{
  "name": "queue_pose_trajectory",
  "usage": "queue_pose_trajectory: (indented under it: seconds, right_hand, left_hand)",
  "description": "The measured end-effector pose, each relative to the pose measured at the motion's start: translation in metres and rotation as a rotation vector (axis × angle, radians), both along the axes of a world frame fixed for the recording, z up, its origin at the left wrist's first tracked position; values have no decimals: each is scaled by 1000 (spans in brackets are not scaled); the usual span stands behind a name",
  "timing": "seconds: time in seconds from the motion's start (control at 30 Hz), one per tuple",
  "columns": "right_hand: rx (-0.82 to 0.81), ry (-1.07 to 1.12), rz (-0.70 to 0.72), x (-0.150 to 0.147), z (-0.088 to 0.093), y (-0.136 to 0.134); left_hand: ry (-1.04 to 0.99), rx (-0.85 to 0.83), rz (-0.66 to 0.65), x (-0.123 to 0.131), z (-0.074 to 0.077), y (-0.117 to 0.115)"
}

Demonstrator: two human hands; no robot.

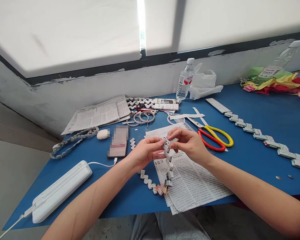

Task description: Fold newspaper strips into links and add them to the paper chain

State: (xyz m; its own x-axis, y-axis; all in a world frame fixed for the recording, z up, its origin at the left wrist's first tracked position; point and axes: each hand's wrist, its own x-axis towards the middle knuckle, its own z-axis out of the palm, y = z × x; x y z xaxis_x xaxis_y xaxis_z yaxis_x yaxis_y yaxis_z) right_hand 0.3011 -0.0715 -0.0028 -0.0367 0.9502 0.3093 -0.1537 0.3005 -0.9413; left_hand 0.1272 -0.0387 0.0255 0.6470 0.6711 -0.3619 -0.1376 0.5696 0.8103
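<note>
The zigzag chain of folded, printed paper [170, 165] has its upper end right at your fingertips, between your two hands. From there it hangs down in front of your left fingers, bends to the left at the bottom, and climbs back toward your left wrist, where your forearm cuts off the view.

Its links are small, flat, blocky folds set at alternating angles, mostly white and grey with dark print, with a few orange-brown ones at the bend. Thin, flat newspaper sheets [187, 186] covered in dense columns of text lie beneath your hands on the smooth blue tabletop [125, 196]. Beyond your right hand lie the scissors with one red and one yellow looped handle [207, 127]. Further right stretches a second, wider zigzag strip of folded paper [258, 136].

Your left hand [146, 151] pinches the chain near its top between thumb and forefinger, the other fingers reaching behind it. Your right hand [188, 145] is curled, with thumb and forefinger at the same end and a narrow gap between their tips; whether they grip the paper cannot be told.
</note>
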Motion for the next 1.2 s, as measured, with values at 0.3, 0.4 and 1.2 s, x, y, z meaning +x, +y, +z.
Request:
queue_pose_trajectory:
  seconds: [0.3, 0.4, 1.2]
  right_hand:
    - [-78, -46, -6, 3, 4, 0]
    - [-94, -65, -9, 4, 4, 1]
    - [-215, -135, 139, 9, 10, 2]
  left_hand:
    - [22, -3, 18, -1, -1, 0]
    - [31, 0, 20, -1, -1, 1]
    - [196, 239, 79, 1, -4, -5]
